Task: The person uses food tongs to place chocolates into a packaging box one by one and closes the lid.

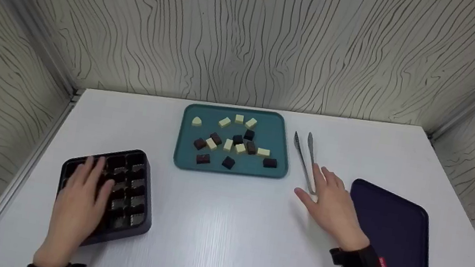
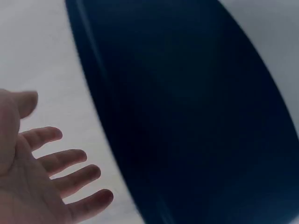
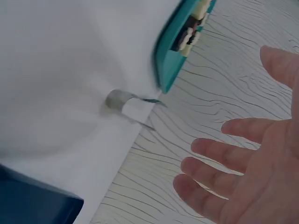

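Observation:
My left hand (image 1: 78,204) hovers over a dark navy box (image 1: 143,228) with a black divided insert (image 1: 138,184), its fingers spread; whether it touches the insert I cannot tell. In the left wrist view the box's dark blue side (image 2: 187,112) stands beside my loosely extended fingers (image 2: 77,179). On the right, my right hand (image 1: 332,209) is held open near the handle end of metal tongs (image 1: 305,169), nothing gripped. In the right wrist view the tongs (image 3: 119,100) lie apart from the fingers.
A teal tray (image 1: 232,169) at the back middle holds several dark and white chocolate pieces (image 1: 240,148). A navy tray (image 1: 392,232) lies flat at the right, partly behind the right wrist. Wood-patterned panels (image 1: 252,36) enclose the white table (image 1: 213,233) at the back and sides.

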A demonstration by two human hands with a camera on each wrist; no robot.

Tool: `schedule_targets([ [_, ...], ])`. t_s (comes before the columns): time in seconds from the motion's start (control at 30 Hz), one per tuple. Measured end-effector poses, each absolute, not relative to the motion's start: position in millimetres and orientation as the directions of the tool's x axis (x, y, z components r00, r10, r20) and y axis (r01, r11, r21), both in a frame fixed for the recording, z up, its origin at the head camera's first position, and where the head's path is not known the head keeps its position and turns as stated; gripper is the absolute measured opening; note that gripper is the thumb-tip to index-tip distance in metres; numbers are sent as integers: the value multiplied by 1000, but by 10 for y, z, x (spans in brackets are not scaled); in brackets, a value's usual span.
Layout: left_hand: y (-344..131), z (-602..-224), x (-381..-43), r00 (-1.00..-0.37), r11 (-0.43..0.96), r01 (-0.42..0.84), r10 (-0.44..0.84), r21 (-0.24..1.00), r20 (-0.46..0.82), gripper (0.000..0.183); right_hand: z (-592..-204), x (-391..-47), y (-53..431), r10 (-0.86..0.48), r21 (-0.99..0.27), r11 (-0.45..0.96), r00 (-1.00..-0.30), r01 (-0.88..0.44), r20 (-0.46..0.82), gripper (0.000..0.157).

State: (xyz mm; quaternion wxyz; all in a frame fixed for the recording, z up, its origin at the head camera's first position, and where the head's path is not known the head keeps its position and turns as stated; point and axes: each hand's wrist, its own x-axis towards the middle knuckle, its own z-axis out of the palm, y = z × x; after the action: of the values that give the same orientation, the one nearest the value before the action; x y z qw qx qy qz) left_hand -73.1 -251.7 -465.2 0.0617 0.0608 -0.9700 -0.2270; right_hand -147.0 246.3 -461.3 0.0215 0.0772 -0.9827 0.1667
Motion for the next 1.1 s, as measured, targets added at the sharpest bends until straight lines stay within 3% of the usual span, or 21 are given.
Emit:
schedule_targets([
  [0.13, -2868, -4685, -736, -970, 868, -166, -229, 467, 80, 60, -4685, -1674, 2585, -128, -309, 942, -991, -130, 25, 81],
  [0.33, -3231, -4739, -709, -945, 826, -328, -292, 459, -148, 65, -4773, -1935, 2642, -108, -313, 946, -991, -79, -77, 85],
  [0.47, -3330, -4787, -713, -942, 825, -325, -239, 463, -237, 65, -4840, -2064, 2654, -115, -321, 945, -982, -62, -148, 87],
  [0.63, -3381, -4835, -731, -957, 829, -283, -209, 483, -202, 60, -4926, -2154, 2657, -114, -331, 941, -984, -62, -139, 84],
  [0.7, -3392, -4849, -739, -959, 825, -280, -213, 490, -190, 58, -4943, -2185, 2661, -117, -340, 938, -987, -74, -109, 78],
  [0.9, -3334, -4860, -746, -961, 817, -273, -204, 507, -188, 55, -4976, -2280, 2675, -116, -365, 927, -992, -86, -59, 42],
  [1.1, -3129, -4852, -732, -966, 793, -248, -158, 557, -205, 54, -5012, -2340, 2688, -106, -374, 924, -993, -81, -48, 28],
])
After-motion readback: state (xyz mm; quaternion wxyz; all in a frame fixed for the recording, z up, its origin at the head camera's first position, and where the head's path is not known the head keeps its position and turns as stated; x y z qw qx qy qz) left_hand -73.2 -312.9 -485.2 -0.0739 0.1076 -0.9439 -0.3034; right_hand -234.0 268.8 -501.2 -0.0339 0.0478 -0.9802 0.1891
